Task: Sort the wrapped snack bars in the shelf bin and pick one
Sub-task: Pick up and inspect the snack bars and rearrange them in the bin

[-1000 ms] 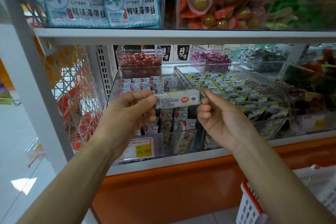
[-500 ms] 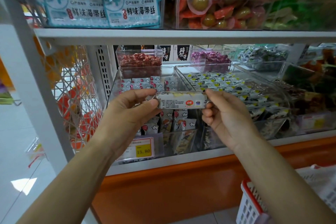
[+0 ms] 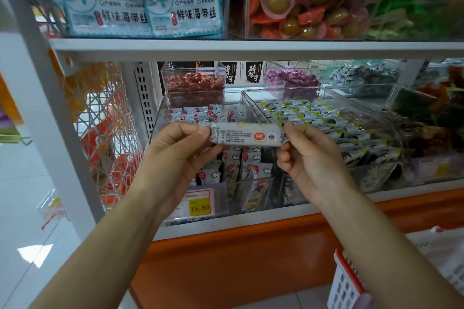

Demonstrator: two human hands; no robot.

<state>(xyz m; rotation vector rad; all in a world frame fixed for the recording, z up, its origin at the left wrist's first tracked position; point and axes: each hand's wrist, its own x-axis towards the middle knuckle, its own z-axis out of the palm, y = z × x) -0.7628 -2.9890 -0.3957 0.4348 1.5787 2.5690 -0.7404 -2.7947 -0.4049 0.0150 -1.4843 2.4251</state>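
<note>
Holds snack bar (image 3: 247,134) level in front of the shelf bin (image 3: 157,120), long axis left to right. Pinches one end in left hand (image 3: 175,158), other end in right hand (image 3: 311,160), fingers clamped; neither hand nearer.

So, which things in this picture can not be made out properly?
All in the head view:
Small print on the snack bar: too small to read.
Both ends of the bar: covered by the left hand and right hand.
Price tag: left part hidden by the left wrist.
Basket: cut off by the bottom edge.
</note>
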